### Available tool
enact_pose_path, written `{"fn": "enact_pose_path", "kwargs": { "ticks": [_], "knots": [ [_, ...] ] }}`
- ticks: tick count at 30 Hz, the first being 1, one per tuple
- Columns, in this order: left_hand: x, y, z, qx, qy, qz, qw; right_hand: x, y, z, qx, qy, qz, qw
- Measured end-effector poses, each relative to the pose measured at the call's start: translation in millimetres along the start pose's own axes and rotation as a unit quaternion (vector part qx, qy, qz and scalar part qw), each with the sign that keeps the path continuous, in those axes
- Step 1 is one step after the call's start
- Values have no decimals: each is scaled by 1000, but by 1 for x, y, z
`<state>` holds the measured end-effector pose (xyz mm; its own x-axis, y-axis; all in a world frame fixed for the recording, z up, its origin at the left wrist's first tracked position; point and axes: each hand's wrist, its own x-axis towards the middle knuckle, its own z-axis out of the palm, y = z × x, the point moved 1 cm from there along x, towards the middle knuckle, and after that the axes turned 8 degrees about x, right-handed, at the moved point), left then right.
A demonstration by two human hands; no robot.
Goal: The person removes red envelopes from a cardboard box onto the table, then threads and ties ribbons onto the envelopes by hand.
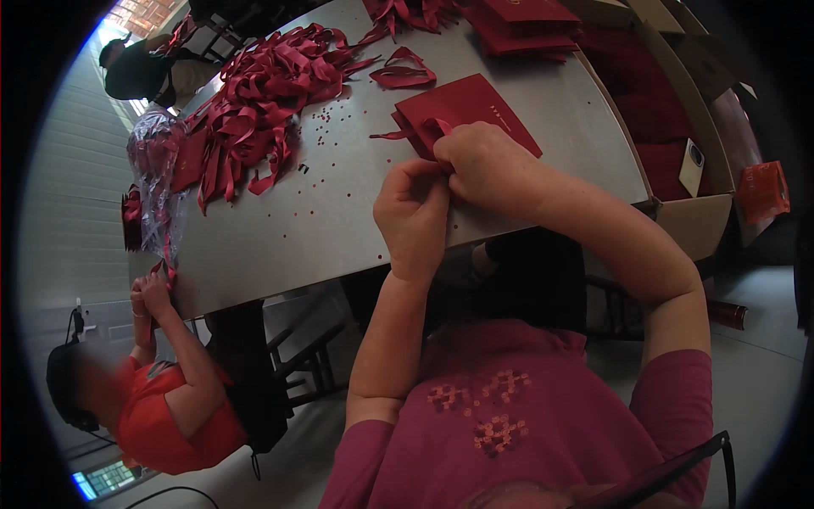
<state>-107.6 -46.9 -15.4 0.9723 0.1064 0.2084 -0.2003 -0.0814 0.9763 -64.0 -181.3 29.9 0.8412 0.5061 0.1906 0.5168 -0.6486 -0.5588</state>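
Note:
A dark red paper gift bag [500,106] with small light lettering lies flat near the table's front edge. Red ribbon [434,127] shows at its near left side, and some of it runs into my fingers. My left hand [411,216] is closed in a pinch on the ribbon, thumb against the forefinger. Touching it, my right hand [492,165] is closed too, fingers curled at the same spot and partly over the bag. The exact shape of the ribbon between the fingertips is hidden.
A big heap of red ribbons [271,85] and a loose ribbon loop [403,69] lie on the metal table [339,246]. Red bags [526,30] are stacked at the back. Right stands a cardboard box [691,220] with a phone [691,168]. A co-worker [178,407] sits left.

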Motion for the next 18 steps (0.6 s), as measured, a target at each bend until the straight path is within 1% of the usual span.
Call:
{"fn": "enact_pose_path", "kwargs": {
  "ticks": [2, 4, 5, 7, 8, 10, 11, 13, 14, 16, 18],
  "knots": [
    [0, -1, 0, -5, 3, 11, 1000, 5, -4, -8, -10, -18, 9, 1000],
    [2, -6, -1, -23, 2, 12, 1000, 9, -6, -15, 36, -75, 63, 995],
    [2, -7, -2, -23, 3, 12, 1000, 10, -6, -16, 35, -76, 63, 995],
    [1, -6, -3, -5, -9, 33, 999, 11, -5, -16, 81, -78, 102, 988],
    [2, -6, -3, -6, -8, 33, 999, 11, -2, -14, 80, -79, 101, 988],
    [6, -7, -5, -12, -40, 47, 998, 8, 9, -7, 155, -36, 124, 979],
    [7, -7, -7, -13, -39, 47, 998, 6, 13, -5, 155, -37, 123, 979],
    [10, -7, -9, 5, -87, -15, 996, 2, 21, -3, 254, 9, 121, 959],
    [13, -6, -9, 4, -85, -16, 996, 1, 27, 2, 254, 7, 121, 960],
    [18, 1, -8, 20, -108, -44, 993, 0, 35, 8, 306, 42, 71, 948],
    [20, 10, -10, 33, -116, -58, 991, -2, 40, 10, 319, 35, 71, 945]
  ]
}}
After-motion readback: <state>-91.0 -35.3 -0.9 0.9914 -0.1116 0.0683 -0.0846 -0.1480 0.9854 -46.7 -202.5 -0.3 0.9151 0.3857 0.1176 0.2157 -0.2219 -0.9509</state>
